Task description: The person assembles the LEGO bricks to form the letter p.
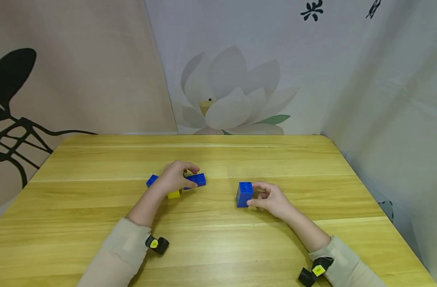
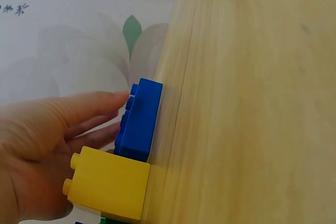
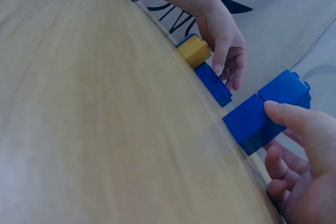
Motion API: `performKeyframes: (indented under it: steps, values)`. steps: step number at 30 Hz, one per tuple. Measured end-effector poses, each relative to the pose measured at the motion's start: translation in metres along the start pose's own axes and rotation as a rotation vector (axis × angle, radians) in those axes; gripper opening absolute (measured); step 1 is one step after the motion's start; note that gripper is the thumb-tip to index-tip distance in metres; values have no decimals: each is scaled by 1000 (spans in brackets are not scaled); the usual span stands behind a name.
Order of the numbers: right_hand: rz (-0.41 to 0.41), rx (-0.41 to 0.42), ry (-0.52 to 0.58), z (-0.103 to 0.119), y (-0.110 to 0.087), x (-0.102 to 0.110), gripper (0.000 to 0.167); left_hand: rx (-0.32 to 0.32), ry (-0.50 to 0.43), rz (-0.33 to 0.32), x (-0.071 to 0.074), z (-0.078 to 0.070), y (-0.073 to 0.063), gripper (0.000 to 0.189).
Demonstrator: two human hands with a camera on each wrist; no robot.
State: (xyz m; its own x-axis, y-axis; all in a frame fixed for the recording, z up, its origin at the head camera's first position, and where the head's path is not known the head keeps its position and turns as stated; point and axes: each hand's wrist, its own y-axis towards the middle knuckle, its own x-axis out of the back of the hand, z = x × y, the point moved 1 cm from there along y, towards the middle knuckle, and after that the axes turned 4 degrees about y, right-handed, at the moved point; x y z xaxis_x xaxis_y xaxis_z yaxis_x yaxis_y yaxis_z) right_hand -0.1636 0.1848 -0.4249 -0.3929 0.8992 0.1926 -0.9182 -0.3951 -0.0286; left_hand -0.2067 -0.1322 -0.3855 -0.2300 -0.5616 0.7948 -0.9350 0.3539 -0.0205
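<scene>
My right hand (image 1: 273, 198) pinches a stack of two blue bricks (image 1: 243, 196) between thumb and fingers. In the right wrist view the thumb presses near the seam of the upright stack. My left hand (image 1: 175, 175) is over a low, long blue brick (image 1: 200, 180), its thumb close to the studs in the left wrist view and its fingers loosely bent beyond the brick. A yellow brick (image 2: 110, 183) stands beside that brick. Another blue brick (image 1: 151, 180) shows left of the hand, partly covered. A sliver of a green brick (image 2: 111, 221) is visible under the yellow one's edge.
Everything stands on a wooden table (image 1: 211, 239) with its far edge against a printed curtain (image 1: 240, 32). More curtain (image 1: 394, 99) hangs along the right side. A black wrist camera (image 1: 162, 246) is worn on the left sleeve, another (image 1: 307, 276) on the right.
</scene>
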Motion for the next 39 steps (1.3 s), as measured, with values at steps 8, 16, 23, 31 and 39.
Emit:
performKeyframes:
  steps: [8,16,23,31,39]
  values:
    - [-8,2,-6,-1,-1,0,42,15,34,-4,-3,1,2,36]
    - [-16,-14,-11,-3,0,0,43,19,58,-7,-5,-1,2,33]
    - [-22,-29,-6,-1,0,0,46,2,57,-24,-3,-1,3,34]
    - [-31,-28,-16,-1,0,0,43,-7,6,-36,0,-3,2,36]
    - [-23,-14,-12,-1,0,-1,43,-48,-59,-29,1,-10,0,38]
